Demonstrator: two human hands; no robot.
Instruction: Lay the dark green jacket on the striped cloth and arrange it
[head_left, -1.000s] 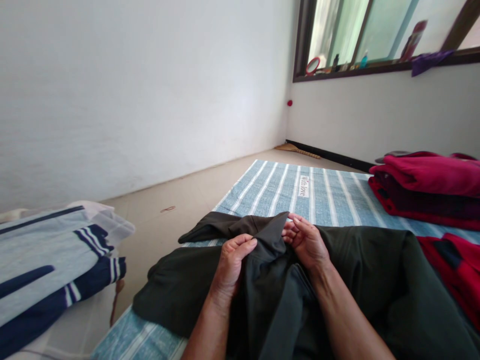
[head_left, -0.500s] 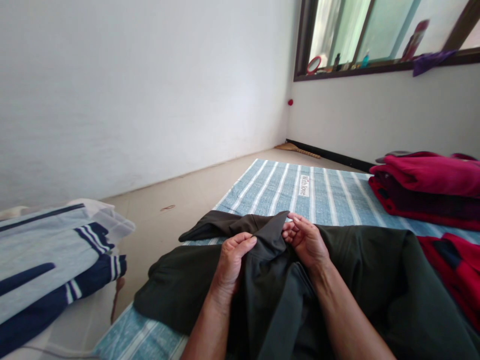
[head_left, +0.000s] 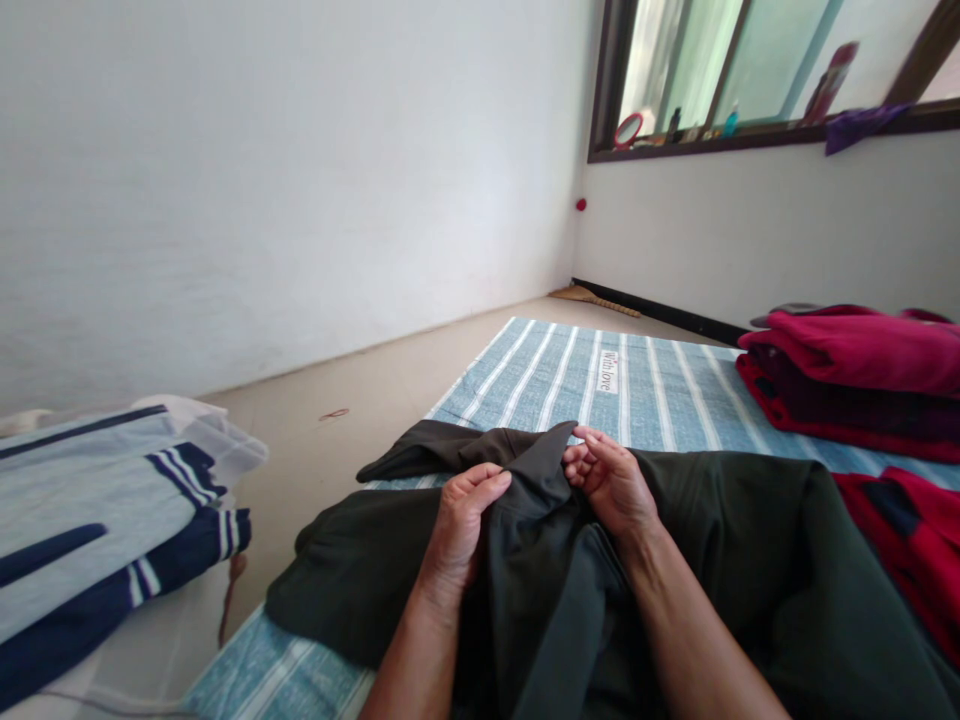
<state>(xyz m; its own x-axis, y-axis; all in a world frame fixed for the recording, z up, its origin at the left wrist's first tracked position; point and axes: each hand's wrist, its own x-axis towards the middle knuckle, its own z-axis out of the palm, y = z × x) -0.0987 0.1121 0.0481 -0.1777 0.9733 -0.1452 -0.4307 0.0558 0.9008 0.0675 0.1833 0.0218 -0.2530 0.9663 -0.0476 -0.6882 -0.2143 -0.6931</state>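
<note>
A dark green jacket (head_left: 750, 540) lies spread over the striped cloth, with one sleeve (head_left: 345, 560) reaching to the left. My left hand (head_left: 466, 520) pinches the pointed collar (head_left: 544, 470) between thumb and fingers on its left side. At the collar's tip, my right hand (head_left: 609, 475) holds the edge with thumb and fingertips; its other fingers are curled. Between the two hands the collar stands raised a little. Loose folds of the jacket hang below, partly hidden by my forearms.
Beneath the jacket is a blue-and-white striped cloth (head_left: 517, 370). Folded pink and dark clothes (head_left: 862, 350) are stacked at right, with a red garment (head_left: 922, 540) nearer. A grey and navy garment (head_left: 97, 510) lies at left. Walls and a window (head_left: 735, 70) stand behind.
</note>
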